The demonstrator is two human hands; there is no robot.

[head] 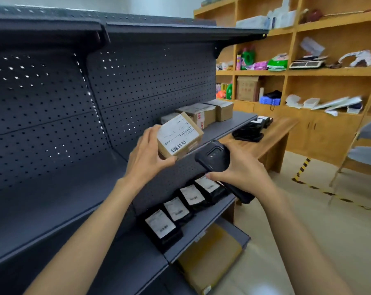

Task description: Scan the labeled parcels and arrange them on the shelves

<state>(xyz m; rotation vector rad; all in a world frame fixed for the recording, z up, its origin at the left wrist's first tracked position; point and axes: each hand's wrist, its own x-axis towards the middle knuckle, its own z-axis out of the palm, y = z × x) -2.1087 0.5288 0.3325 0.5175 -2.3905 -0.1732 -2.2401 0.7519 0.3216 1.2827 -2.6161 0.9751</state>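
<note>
**Small box under the scanner, shelves partly filled**

The left hand grips a small cardboard parcel by its lower corner, fingers curled round it, and tilts its white barcode label toward the camera above the middle shelf. The right hand is wrapped round a black handheld scanner, whose head sits just beside the parcel's right edge. This looks like the scanning step for this box, which is not yet placed.

Some arranging appears done. On the middle shelf, behind the held parcel, stand what look like four cardboard boxes in a row, though the nearest is partly hidden, so the count is unsure. On the lower shelf four black labelled pouches stand in a neat line. Below them lies one flat yellow parcel. On the wooden desk beyond the shelf end, a pile of black packages probably awaits scanning; its number cannot be told.
</note>
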